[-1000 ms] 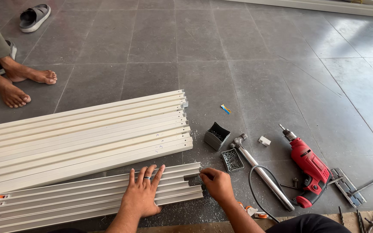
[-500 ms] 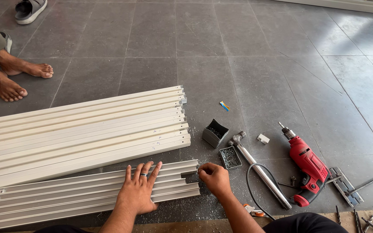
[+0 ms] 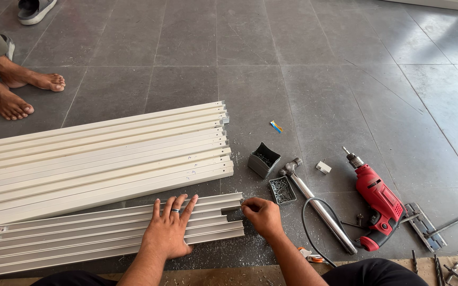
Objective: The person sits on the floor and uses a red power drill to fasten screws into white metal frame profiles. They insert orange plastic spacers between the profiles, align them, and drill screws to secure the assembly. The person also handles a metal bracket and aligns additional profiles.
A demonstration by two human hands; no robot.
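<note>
Not much has changed since a moment ago: the left hand [image 3: 169, 226] stays flat, fingers spread, pressing down on the near stack of white profiles [image 3: 107, 233] on the floor. The right hand [image 3: 261, 216] has moved a bit closer to the stack's end, fingertips bunched there; can't tell what it's pinching. Small tray of screws [image 3: 282, 190] and hammer [image 3: 314, 204] just beside it

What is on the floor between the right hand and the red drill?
In the head view, between the right hand and the red drill lie a small tray of screws, a hammer and a black cable.
</note>
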